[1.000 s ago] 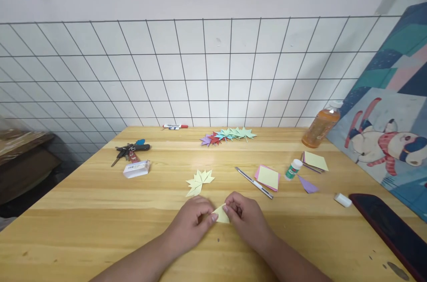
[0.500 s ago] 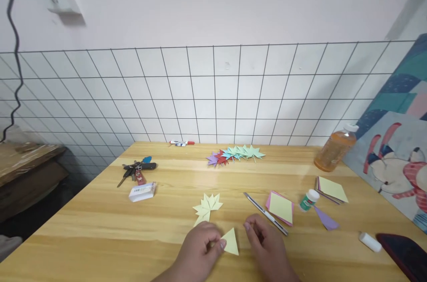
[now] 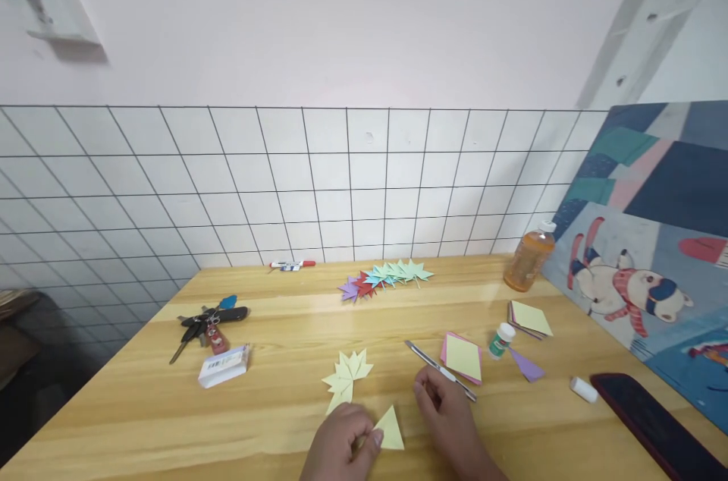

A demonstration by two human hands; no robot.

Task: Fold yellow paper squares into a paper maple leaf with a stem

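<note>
Between the thumb and fingers of my left hand is a small folded yellow paper triangle, its point upward, just above or on the wooden tabletop. My right hand is a little to its right, with curled fingers and thumb drawn in; nothing shows in it. Just beyond the left hand lies a yellow paper leaf made of folded pointed pieces, its lower end partly hidden by that hand. A silver utility knife lies slantwise beyond the right hand, next to yellow and pink paper squares.
Finished paper leaves overlap near the wall. Right are a green-white glue bottle, more paper squares, a purple paper piece, an orange bottle, a white cylinder and a phone. Left are keys and a small box.
The head view has turned rightward and slightly up, so the table things appear shifted left. My left hand keeps its hold on the yellow triangle; the right hand stays curled beside it.
</note>
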